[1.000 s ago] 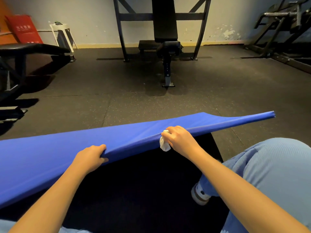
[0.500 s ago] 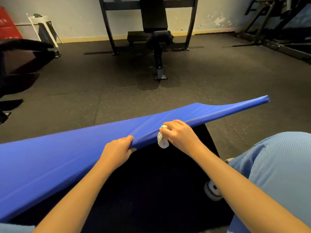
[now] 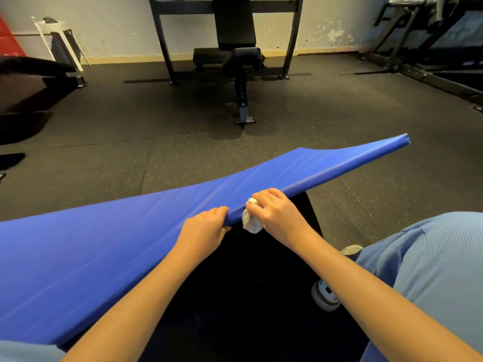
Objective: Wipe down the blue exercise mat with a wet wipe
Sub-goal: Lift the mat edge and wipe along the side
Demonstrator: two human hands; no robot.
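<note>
blue mat: judged light, floppy, slick | near edge gripped by left hand | wet wipe pinched against edge by right hand | two-handed edge hold advised

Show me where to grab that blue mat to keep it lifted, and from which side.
I'd grip the blue exercise mat by its near long edge, coming from the person's side, fingers curled over the top. That edge is raised off the floor with open space under it, and the left hand grips it there.
</note>
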